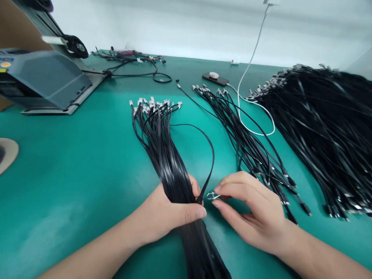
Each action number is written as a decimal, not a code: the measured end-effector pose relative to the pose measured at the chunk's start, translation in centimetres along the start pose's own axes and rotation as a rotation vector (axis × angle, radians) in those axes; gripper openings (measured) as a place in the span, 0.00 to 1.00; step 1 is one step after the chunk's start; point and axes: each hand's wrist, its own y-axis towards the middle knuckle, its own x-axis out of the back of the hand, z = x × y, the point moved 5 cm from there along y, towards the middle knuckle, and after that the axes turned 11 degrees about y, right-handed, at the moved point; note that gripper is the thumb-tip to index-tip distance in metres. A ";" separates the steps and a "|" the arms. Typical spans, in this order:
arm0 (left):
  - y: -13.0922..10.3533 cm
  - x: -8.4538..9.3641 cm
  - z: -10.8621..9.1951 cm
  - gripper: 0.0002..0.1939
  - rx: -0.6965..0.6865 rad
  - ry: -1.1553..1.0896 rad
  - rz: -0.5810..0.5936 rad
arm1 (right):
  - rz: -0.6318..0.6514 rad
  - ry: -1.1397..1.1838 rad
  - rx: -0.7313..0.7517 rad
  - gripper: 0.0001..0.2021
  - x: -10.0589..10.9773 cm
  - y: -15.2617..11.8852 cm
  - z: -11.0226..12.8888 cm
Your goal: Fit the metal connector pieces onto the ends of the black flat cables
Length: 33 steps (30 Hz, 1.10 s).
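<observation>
Gripping a bundle of flat black cables (162,155) around its middle, the left hand (174,213) appears at lower centre in the head view, closed with its thumb across the front. The bundle slants over the green desk (87,162), its pale connectors (152,104) fanned out at the far end and its near end running out of the frame. A single black cable (213,151) arcs to the right of the bundle and comes down to a dark end piece (199,200) beside the left thumb. The right hand (255,213), just to the right, holds a small shiny metal piece (213,196) between thumb and fingertips, near that end piece but apart from it. Farther right lie a looser cable group (244,135) and a large pile of black cables (325,116). A white cord (239,100) loops over the looser group and leads to a dark phone (221,80) bearing a white disc (214,75). At far left stands a grey machine (55,77); tangled wires (124,58) lie beyond its right side.
</observation>
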 end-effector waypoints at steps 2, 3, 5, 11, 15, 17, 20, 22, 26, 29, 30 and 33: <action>0.0 0.1 0.1 0.18 0.003 0.035 -0.013 | 0.025 -0.016 0.023 0.13 -0.2 0.0 0.3; 0.0 0.1 0.1 0.18 0.005 0.050 -0.017 | 0.032 -0.022 0.031 0.13 -0.3 0.0 0.4; 0.0 0.2 0.1 0.18 0.012 0.068 -0.016 | 0.029 -0.030 0.039 0.13 -0.4 -0.1 0.5; 0.0 0.1 -0.1 0.19 0.039 0.078 -0.023 | 0.036 -0.040 0.028 0.12 -0.6 -0.2 0.5; 0.0 0.0 -0.4 0.19 0.044 0.106 -0.035 | 0.039 -0.033 0.034 0.12 -0.6 -0.1 0.5; 0.0 0.0 -0.5 0.19 0.037 0.114 -0.044 | 0.041 -0.031 0.030 0.12 -0.6 0.0 0.5; -0.1 0.0 -0.5 0.19 0.026 0.090 -0.053 | 0.046 -0.009 0.009 0.11 -0.7 0.0 0.4; -0.1 0.0 -0.5 0.19 0.024 0.077 -0.059 | 0.050 0.006 -0.005 0.11 -0.7 -0.1 0.4; -0.1 0.0 -0.5 0.19 0.029 0.076 -0.080 | 0.053 0.008 -0.013 0.11 -0.7 -0.1 0.4; -0.1 -0.1 -0.6 0.18 0.042 0.071 -0.094 | 0.051 0.011 -0.037 0.10 -0.6 -0.1 0.5; -0.1 -0.1 -0.6 0.18 0.043 0.070 -0.098 | 0.050 0.012 -0.049 0.10 -0.6 -0.1 0.5; -0.1 -0.1 -0.6 0.18 0.028 0.073 -0.110 | 0.059 0.024 -0.079 0.10 -0.6 0.0 0.4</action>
